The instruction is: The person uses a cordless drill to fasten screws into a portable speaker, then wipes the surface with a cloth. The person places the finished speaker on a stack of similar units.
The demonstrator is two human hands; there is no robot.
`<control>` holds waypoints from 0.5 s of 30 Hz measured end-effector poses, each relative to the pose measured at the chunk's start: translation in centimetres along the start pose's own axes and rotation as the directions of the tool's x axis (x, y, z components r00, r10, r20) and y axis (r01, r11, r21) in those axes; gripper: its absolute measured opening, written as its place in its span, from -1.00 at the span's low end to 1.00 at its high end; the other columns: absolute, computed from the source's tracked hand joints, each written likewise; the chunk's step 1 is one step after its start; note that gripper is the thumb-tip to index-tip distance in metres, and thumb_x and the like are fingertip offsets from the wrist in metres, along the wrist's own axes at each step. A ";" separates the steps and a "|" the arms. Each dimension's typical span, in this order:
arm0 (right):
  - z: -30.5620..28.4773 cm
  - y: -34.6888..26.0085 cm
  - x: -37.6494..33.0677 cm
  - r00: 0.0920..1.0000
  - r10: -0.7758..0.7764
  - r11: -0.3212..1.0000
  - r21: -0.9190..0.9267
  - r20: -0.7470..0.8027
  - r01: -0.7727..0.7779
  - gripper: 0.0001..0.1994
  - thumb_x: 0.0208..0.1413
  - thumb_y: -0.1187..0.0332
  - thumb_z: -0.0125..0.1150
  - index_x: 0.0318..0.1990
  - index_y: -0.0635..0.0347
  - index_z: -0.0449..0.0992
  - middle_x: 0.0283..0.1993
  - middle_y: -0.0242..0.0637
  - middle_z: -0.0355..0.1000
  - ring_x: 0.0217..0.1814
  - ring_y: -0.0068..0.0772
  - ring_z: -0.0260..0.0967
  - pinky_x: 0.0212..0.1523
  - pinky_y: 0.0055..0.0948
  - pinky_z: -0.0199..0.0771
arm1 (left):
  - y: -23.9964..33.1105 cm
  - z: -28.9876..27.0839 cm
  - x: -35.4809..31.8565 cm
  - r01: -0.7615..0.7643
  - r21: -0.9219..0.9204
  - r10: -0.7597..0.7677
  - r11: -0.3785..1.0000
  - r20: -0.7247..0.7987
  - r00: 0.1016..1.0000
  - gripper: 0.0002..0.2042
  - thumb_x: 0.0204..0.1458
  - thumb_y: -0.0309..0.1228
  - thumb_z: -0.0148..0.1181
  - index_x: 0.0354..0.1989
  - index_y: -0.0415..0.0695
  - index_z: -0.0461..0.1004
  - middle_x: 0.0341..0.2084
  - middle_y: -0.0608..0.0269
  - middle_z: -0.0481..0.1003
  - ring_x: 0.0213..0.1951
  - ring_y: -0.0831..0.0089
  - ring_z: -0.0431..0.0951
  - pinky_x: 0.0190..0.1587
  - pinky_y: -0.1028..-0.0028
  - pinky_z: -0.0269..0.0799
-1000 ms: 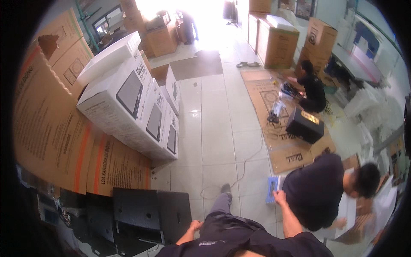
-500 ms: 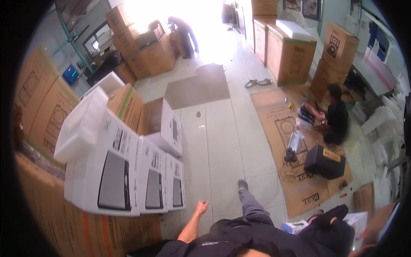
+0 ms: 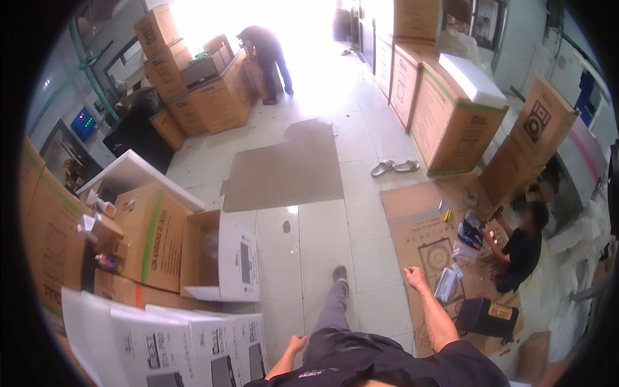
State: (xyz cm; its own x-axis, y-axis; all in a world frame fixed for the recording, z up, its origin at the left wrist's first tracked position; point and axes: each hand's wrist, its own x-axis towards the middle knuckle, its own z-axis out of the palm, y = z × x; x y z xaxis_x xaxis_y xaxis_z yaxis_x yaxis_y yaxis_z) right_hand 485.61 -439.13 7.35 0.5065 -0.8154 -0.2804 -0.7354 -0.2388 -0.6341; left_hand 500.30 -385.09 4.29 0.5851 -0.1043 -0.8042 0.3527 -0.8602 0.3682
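Since the earlier frame the view has swung further up the room; the seated person (image 3: 519, 248) now sits right of the right hand (image 3: 414, 277), which has come into view. That hand is raised with fingers spread, holding nothing. The left hand (image 3: 297, 343) hangs low, loosely curled and empty, just right of the white printed cartons (image 3: 193, 348). A flattened cardboard sheet (image 3: 425, 238) lies on the floor beneath the right hand.

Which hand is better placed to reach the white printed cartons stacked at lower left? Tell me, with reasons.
Left. The left hand hangs empty right beside the white printed cartons. The right hand is swung out over the flattened brown cardboard sheet, on the far side of the body.
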 end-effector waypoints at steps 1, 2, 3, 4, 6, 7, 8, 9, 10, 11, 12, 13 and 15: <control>0.3 -1.2 2.4 0.995 0.056 0.998 -0.046 0.085 -0.052 -0.54 0.18 -0.02 0.26 -0.16 0.28 0.70 -0.11 0.13 0.62 0.01 0.14 0.59 0.07 -0.03 0.55 | 2.1 -0.9 2.1 0.060 0.007 -0.060 0.998 0.024 0.998 -0.56 0.11 -0.10 0.31 -0.04 -0.24 0.68 -0.40 0.13 0.68 -0.48 0.37 0.63 -0.37 0.34 0.57; 0.9 -2.4 4.2 0.985 0.093 0.993 -0.092 0.148 -0.079 -0.53 0.18 -0.03 0.27 -0.15 0.28 0.70 -0.11 0.13 0.62 0.02 0.14 0.59 0.08 -0.03 0.55 | 4.6 -2.1 4.3 0.033 0.088 -0.031 0.996 -0.023 0.999 -0.56 0.10 -0.11 0.31 -0.03 -0.24 0.68 -0.42 0.11 0.68 -0.46 0.35 0.65 -0.36 0.34 0.58; 0.9 -3.7 6.9 0.973 0.138 0.982 -0.150 0.185 -0.111 -0.53 0.18 -0.03 0.27 -0.15 0.27 0.70 -0.11 0.13 0.62 0.02 0.14 0.59 0.08 -0.04 0.55 | 8.3 -3.7 7.6 0.026 0.050 -0.027 0.998 0.009 1.000 -0.56 0.11 -0.10 0.31 -0.03 -0.23 0.68 -0.42 0.10 0.68 -0.45 0.35 0.65 -0.36 0.34 0.59; 0.8 -4.1 7.9 0.968 0.122 0.974 -0.212 0.220 -0.075 -0.53 0.17 -0.03 0.28 -0.14 0.27 0.70 -0.10 0.14 0.62 0.03 0.15 0.59 0.08 -0.03 0.55 | 11.0 -5.1 9.6 0.069 0.026 -0.070 0.997 0.059 0.996 -0.55 0.11 -0.09 0.31 -0.03 -0.23 0.68 -0.41 0.09 0.68 -0.44 0.35 0.66 -0.36 0.34 0.59; 1.1 -5.3 9.4 0.950 0.173 0.957 -0.272 0.261 -0.100 -0.53 0.17 -0.03 0.29 -0.14 0.28 0.71 -0.10 0.16 0.61 0.03 0.17 0.58 0.07 -0.02 0.55 | 16.9 -8.2 13.6 0.155 0.071 -0.160 0.985 0.081 0.984 -0.51 0.12 -0.04 0.27 -0.02 -0.26 0.67 -0.35 0.00 0.69 -0.35 0.23 0.71 -0.23 0.26 0.64; 1.2 -6.0 10.1 0.922 0.277 0.928 -0.324 0.269 -0.184 -0.52 0.17 -0.03 0.29 -0.14 0.30 0.71 -0.10 0.18 0.61 0.03 0.18 0.58 0.06 -0.01 0.55 | 20.7 -10.1 16.0 0.019 0.101 -0.026 0.995 0.063 0.998 -0.50 0.13 -0.03 0.25 -0.02 -0.26 0.66 -0.31 -0.04 0.69 -0.29 0.17 0.71 -0.16 0.23 0.62; 1.2 -6.6 10.5 0.932 0.269 0.944 -0.259 0.241 -0.206 -0.52 0.17 -0.03 0.29 -0.15 0.32 0.71 -0.11 0.19 0.61 0.01 0.19 0.59 0.05 -0.01 0.55 | 24.6 -12.1 18.5 -0.057 0.135 0.050 0.989 0.053 0.997 -0.49 0.13 -0.02 0.24 -0.01 -0.27 0.65 -0.27 -0.08 0.69 -0.23 0.11 0.71 -0.09 0.21 0.61; 1.4 -7.1 11.0 0.905 0.369 0.912 -0.272 0.213 -0.308 -0.51 0.17 -0.03 0.28 -0.16 0.34 0.71 -0.11 0.21 0.61 0.00 0.20 0.59 0.04 0.00 0.55 | 28.5 -14.0 21.1 -0.081 0.177 0.073 0.981 0.052 0.996 -0.48 0.13 -0.01 0.22 0.00 -0.28 0.65 -0.23 -0.11 0.68 -0.17 0.05 0.72 -0.02 0.18 0.60; 1.9 -7.6 11.5 0.870 0.452 0.885 -0.216 0.197 -0.412 -0.48 0.18 -0.05 0.27 -0.21 0.38 0.70 -0.15 0.20 0.62 -0.03 0.17 0.61 0.03 -0.02 0.56 | 32.6 -15.5 23.9 -0.194 0.145 0.194 0.970 0.012 0.981 -0.47 0.14 -0.01 0.21 0.01 -0.28 0.64 -0.17 -0.14 0.67 -0.08 0.00 0.68 0.05 0.16 0.56; 2.4 -7.8 12.5 0.765 0.583 0.813 -0.190 0.274 -0.551 -0.49 0.18 -0.02 0.29 -0.28 0.42 0.69 -0.21 0.18 0.63 -0.03 0.10 0.63 -0.03 -0.06 0.58 | 36.7 -16.9 26.9 -0.213 0.123 0.216 0.969 -0.013 0.976 -0.46 0.14 0.00 0.20 0.03 -0.28 0.63 -0.10 -0.17 0.65 0.01 -0.05 0.65 0.12 0.14 0.52; 3.3 -8.2 13.5 0.760 0.608 0.792 -0.246 0.231 -0.559 -0.49 0.17 -0.01 0.31 -0.31 0.43 0.68 -0.21 0.18 0.63 -0.05 0.07 0.64 -0.04 -0.08 0.60 | 40.8 -18.3 29.8 -0.321 0.105 0.327 0.941 -0.038 0.944 -0.45 0.14 0.01 0.20 0.05 -0.27 0.62 -0.07 -0.17 0.64 0.05 -0.04 0.63 0.13 0.15 0.51; 4.3 -8.3 14.7 0.753 0.633 0.764 -0.303 0.182 -0.569 -0.50 0.16 0.00 0.33 -0.34 0.44 0.67 -0.21 0.18 0.63 -0.06 0.05 0.64 -0.05 -0.10 0.61 | 44.6 -19.2 32.8 -0.326 0.089 0.330 0.941 -0.044 0.943 -0.44 0.14 0.01 0.20 0.08 -0.26 0.61 -0.03 -0.16 0.63 0.09 -0.04 0.61 0.15 0.16 0.50; 6.7 -8.2 19.1 0.732 0.660 0.742 -0.300 0.171 -0.599 -0.49 0.15 -0.01 0.34 -0.31 0.44 0.67 -0.19 0.18 0.63 -0.05 0.05 0.64 -0.05 -0.11 0.61 | 51.5 -20.5 37.9 -0.321 0.038 0.323 0.946 -0.088 0.942 -0.43 0.14 0.03 0.21 0.10 -0.24 0.60 -0.03 -0.16 0.63 0.10 -0.03 0.61 0.15 0.16 0.50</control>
State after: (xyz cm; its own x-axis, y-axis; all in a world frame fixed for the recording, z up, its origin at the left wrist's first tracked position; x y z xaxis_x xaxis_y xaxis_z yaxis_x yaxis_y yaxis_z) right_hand 504.31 -449.19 2.41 -0.0379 -0.6640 -0.7468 -0.9844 0.1534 -0.0865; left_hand 555.60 -423.08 2.37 0.7295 -0.3323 -0.5978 0.1181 -0.7997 0.5887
